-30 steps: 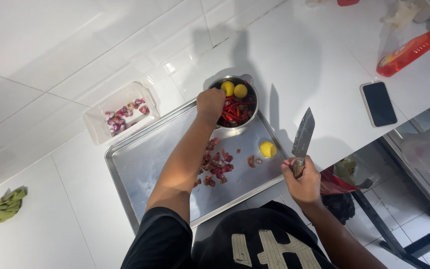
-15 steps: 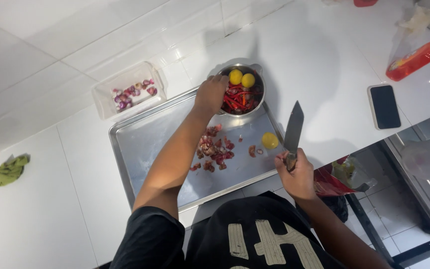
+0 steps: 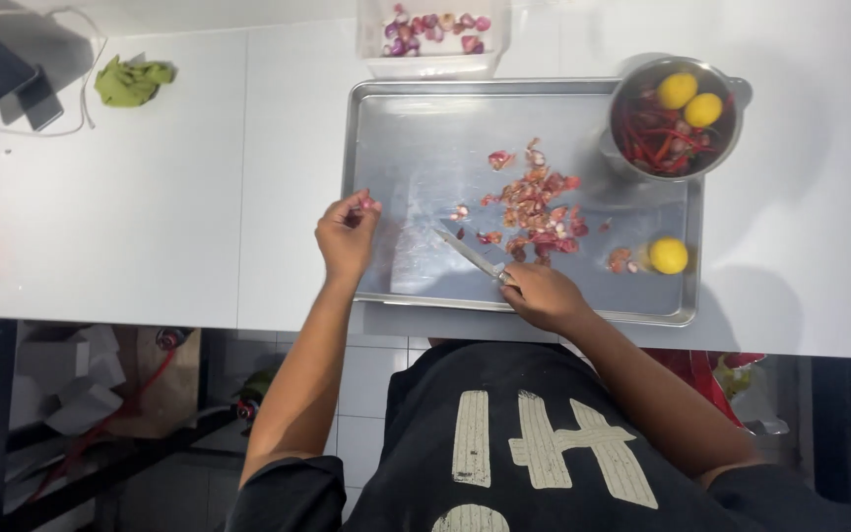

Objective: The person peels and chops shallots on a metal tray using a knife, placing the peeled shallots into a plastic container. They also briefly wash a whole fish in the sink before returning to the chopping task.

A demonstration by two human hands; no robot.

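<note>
Head view: left hand [image 3: 347,234] pinches a small pinkish shallot piece [image 3: 368,204] over the left part of the steel tray [image 3: 425,128]; right hand [image 3: 542,294] grips a knife [image 3: 470,252], blade lying low on the tray. Risk: the tiny piece could slip from the fingertips, or the blade could nick fingers if the hands close in, and the tray may skid on the white counter [image 3: 150,197].

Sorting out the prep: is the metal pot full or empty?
Partly full: the pot holds red chilies and two yellow lemons, with its inner wall showing above them.
</note>
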